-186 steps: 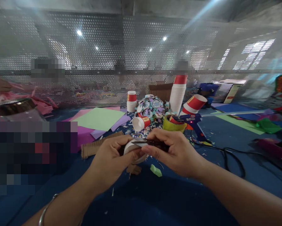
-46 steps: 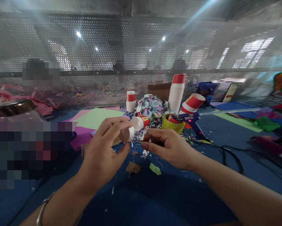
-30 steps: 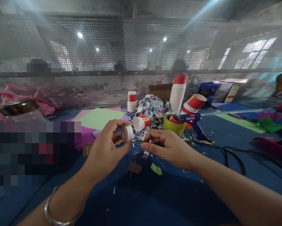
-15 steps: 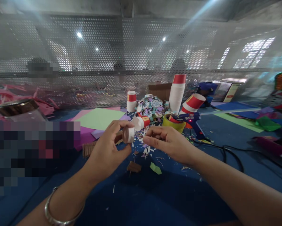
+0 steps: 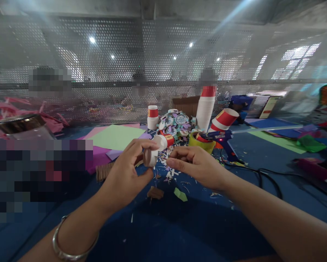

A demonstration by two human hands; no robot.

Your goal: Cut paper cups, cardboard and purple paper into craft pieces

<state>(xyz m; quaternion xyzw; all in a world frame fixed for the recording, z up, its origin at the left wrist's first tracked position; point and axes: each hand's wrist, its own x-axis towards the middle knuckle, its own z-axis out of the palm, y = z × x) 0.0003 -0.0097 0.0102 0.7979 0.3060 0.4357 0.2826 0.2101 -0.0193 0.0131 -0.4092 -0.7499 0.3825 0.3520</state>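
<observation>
Between the thumb and fingers of my left hand (image 5: 127, 173) is a short white round piece (image 5: 150, 157), which looks like the cut-off base of a paper cup, turned on its side. My right hand (image 5: 197, 165) pinches a thin, dark, pointed stick (image 5: 162, 157); its tip meets the side of the white piece, and the rest of it is hidden in my fingers. Just behind my hands a red and white paper cup (image 5: 166, 141) lies on its side. Beyond it is a heap of cut cup pieces with printed round bases (image 5: 180, 119).
A blue glue gun (image 5: 227, 147) with a red light rests by a yellow roll (image 5: 203, 145), its black cable (image 5: 264, 173) trailing right. Stacked paper cups (image 5: 205, 112) stand behind. Coloured sheets (image 5: 114, 136) lie left; paper scraps (image 5: 180, 194) litter the blue table. A blurred person sits left.
The white piece has turned slightly in my left hand and sits a little further right. My right hand has barely moved, with the stick still against the piece.
</observation>
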